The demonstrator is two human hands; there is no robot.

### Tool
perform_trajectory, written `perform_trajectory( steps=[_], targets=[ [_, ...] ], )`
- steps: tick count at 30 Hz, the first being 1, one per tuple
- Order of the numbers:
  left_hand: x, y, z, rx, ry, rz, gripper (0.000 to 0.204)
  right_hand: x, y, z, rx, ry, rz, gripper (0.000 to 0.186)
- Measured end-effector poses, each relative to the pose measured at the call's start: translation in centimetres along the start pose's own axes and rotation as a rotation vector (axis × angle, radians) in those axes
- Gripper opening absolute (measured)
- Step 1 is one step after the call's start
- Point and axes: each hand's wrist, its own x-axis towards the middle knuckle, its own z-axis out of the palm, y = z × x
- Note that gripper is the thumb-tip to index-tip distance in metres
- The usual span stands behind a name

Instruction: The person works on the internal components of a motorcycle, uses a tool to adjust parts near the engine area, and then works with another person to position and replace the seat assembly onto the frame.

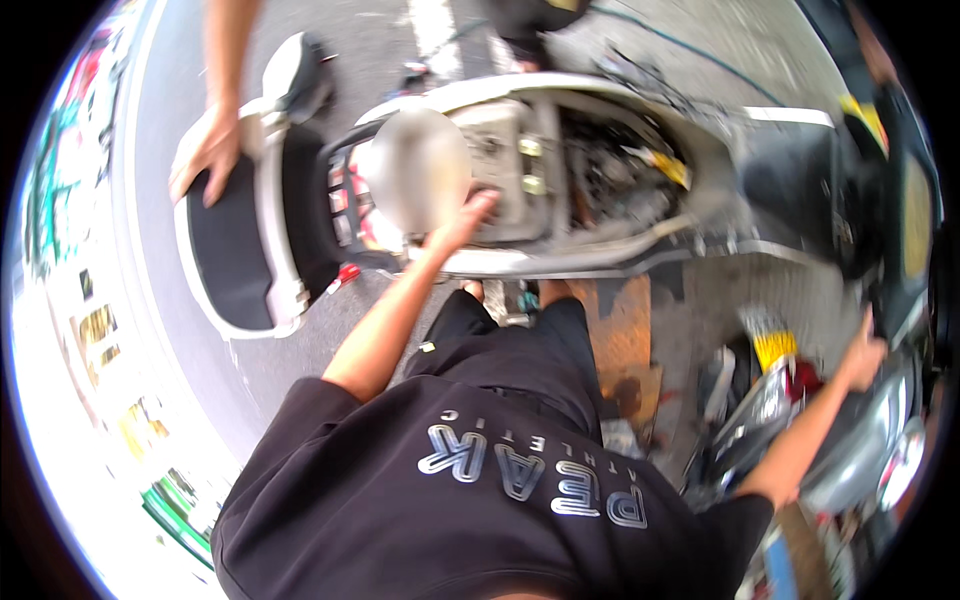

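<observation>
A scooter with its seat opening uncovered lies across the view, its pale body rim [560, 265] in front of me. My left hand [463, 220] is over this opening, beside a light inner cover [505, 170]; its fingers are blurred and partly hidden. A round grey smear [420, 170] next to it cannot be made out. At the far right, my right hand [862, 358] is closed around the end of the handlebar [885, 330]. Engine parts and wires [620, 170] show in the opening's right half.
Another person's hand [210, 150] rests on the black-lined, white-edged part [235, 235] at the scooter's left end. Someone else's dark-clothed legs [525, 25] are beyond the scooter. A grey motor scooter [850, 450] stands at lower right. Rusty board [620, 340] lies near my feet.
</observation>
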Motion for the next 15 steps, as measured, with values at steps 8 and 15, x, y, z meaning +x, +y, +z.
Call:
perform_trajectory(
  steps=[8,15],
  targets=[
    [-5.7,-0.7,-3.6,0.090,-0.175,0.312,0.029,-4.3,2.5,-1.0,-0.022,0.446,-0.291,0.076],
    [-15.5,-12.4,-16.3,0.345,-0.491,0.394,0.048,-18.5,0.4,1.0,0.441,-0.171,-0.559,0.054]
  ],
)
